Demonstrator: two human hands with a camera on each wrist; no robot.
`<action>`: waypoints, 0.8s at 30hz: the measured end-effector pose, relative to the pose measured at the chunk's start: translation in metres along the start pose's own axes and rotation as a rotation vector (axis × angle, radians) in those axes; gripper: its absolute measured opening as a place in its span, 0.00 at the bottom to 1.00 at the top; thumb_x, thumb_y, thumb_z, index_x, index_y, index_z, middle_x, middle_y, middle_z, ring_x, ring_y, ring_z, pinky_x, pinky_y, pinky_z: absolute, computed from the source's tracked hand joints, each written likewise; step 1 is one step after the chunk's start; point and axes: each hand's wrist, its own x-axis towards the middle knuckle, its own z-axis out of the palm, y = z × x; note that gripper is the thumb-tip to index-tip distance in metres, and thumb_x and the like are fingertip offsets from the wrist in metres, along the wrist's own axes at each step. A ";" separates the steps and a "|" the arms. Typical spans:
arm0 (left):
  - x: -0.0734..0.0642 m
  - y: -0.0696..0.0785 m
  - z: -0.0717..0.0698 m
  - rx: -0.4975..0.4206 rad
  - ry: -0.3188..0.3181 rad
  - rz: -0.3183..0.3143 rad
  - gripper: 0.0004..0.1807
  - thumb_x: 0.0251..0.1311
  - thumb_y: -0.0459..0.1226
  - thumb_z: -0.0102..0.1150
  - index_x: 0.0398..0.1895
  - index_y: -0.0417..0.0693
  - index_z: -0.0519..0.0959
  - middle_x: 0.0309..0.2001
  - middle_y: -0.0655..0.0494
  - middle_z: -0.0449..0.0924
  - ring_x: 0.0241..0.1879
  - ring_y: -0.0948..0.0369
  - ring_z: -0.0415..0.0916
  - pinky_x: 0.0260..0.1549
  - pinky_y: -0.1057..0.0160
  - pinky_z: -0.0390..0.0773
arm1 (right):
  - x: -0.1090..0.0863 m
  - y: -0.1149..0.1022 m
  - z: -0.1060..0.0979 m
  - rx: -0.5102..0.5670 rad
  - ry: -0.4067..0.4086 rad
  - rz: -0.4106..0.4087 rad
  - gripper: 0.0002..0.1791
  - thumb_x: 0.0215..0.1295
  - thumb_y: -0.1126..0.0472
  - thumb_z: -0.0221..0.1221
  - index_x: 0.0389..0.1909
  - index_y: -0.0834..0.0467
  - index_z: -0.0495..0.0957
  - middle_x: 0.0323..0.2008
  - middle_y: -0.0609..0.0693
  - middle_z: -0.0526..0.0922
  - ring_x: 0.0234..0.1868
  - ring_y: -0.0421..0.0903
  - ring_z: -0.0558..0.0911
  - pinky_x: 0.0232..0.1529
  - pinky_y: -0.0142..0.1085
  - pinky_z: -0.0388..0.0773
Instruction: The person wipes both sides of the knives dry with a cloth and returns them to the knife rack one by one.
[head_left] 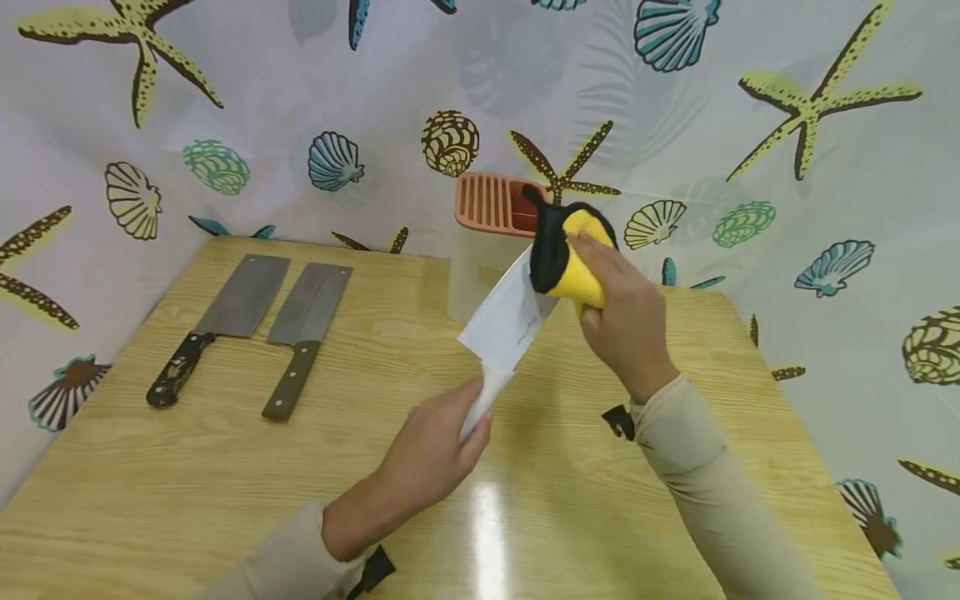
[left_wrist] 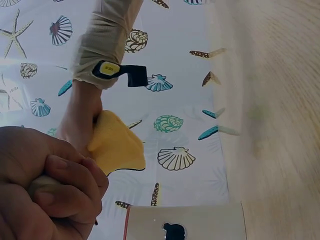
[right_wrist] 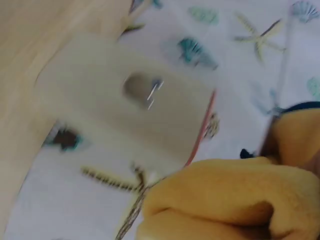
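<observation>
My left hand (head_left: 423, 458) grips a cleaver (head_left: 501, 329); my right hand (head_left: 628, 321) holds yellow cloth (head_left: 579, 271) against its blade (head_left: 517, 300).
Likely stiff and slick; safest held by the handle (head_left: 486, 398).

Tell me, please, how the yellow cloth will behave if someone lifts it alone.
The yellow cloth would probably hang floppy, since it is bent into deep folds. Its fuzzy-looking surface suggests that it would not slip easily.
</observation>
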 end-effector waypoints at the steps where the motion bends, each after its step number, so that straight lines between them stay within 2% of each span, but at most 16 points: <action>1: 0.000 0.001 0.000 -0.015 -0.011 -0.011 0.12 0.64 0.31 0.59 0.48 0.33 0.76 0.31 0.50 0.81 0.26 0.62 0.75 0.24 0.70 0.76 | 0.003 0.010 0.000 0.008 0.034 0.025 0.34 0.51 0.76 0.50 0.62 0.56 0.78 0.58 0.57 0.83 0.55 0.59 0.84 0.40 0.55 0.81; 2: 0.000 0.002 -0.001 -0.032 -0.022 -0.025 0.12 0.64 0.31 0.59 0.48 0.34 0.76 0.30 0.50 0.80 0.25 0.62 0.74 0.23 0.70 0.75 | 0.006 0.021 0.000 0.012 0.067 0.053 0.32 0.53 0.76 0.50 0.61 0.57 0.79 0.56 0.59 0.84 0.54 0.60 0.84 0.43 0.56 0.80; 4: 0.001 0.004 -0.003 -0.073 -0.041 -0.059 0.13 0.65 0.32 0.58 0.50 0.35 0.76 0.29 0.52 0.79 0.24 0.63 0.72 0.22 0.71 0.73 | 0.010 0.043 0.000 0.014 0.100 0.120 0.29 0.54 0.74 0.49 0.58 0.60 0.80 0.51 0.62 0.86 0.47 0.62 0.85 0.39 0.55 0.77; 7: 0.003 0.006 -0.009 -0.157 -0.056 -0.125 0.12 0.67 0.33 0.56 0.51 0.37 0.76 0.26 0.54 0.76 0.21 0.66 0.69 0.19 0.72 0.71 | 0.009 0.073 0.001 -0.030 0.049 0.218 0.28 0.55 0.74 0.48 0.57 0.60 0.81 0.49 0.64 0.86 0.43 0.65 0.83 0.37 0.56 0.75; 10: 0.004 0.007 -0.015 -0.235 -0.033 -0.173 0.12 0.69 0.35 0.54 0.52 0.38 0.76 0.24 0.55 0.73 0.19 0.67 0.66 0.17 0.71 0.70 | 0.000 0.097 0.007 -0.142 -0.085 0.269 0.30 0.56 0.74 0.49 0.61 0.58 0.78 0.54 0.64 0.84 0.43 0.66 0.83 0.37 0.59 0.76; 15: 0.007 0.005 -0.024 -0.251 0.049 -0.175 0.10 0.70 0.35 0.54 0.48 0.38 0.77 0.25 0.54 0.72 0.21 0.65 0.67 0.19 0.69 0.71 | -0.030 0.122 0.025 -0.334 -0.358 0.207 0.32 0.60 0.73 0.55 0.67 0.57 0.71 0.62 0.63 0.78 0.48 0.67 0.83 0.36 0.61 0.81; 18: 0.009 0.003 -0.030 -0.238 0.086 -0.175 0.08 0.69 0.36 0.55 0.45 0.40 0.78 0.25 0.54 0.72 0.22 0.65 0.67 0.20 0.69 0.71 | -0.058 0.123 0.039 -0.353 -0.544 0.169 0.31 0.62 0.71 0.57 0.68 0.58 0.70 0.63 0.64 0.77 0.54 0.67 0.82 0.41 0.62 0.82; 21: 0.012 0.001 -0.039 -0.229 0.135 -0.188 0.10 0.67 0.36 0.58 0.46 0.40 0.81 0.25 0.54 0.75 0.19 0.66 0.67 0.18 0.69 0.71 | -0.080 0.116 0.052 -0.325 -0.685 0.166 0.30 0.61 0.70 0.56 0.68 0.57 0.71 0.62 0.63 0.78 0.56 0.65 0.81 0.47 0.63 0.81; 24: 0.014 -0.001 -0.049 -0.221 0.182 -0.211 0.12 0.65 0.36 0.60 0.49 0.39 0.82 0.25 0.51 0.80 0.17 0.66 0.68 0.15 0.68 0.72 | -0.085 0.106 0.056 -0.292 -0.795 0.175 0.30 0.61 0.66 0.58 0.68 0.57 0.72 0.61 0.60 0.81 0.57 0.63 0.82 0.49 0.60 0.81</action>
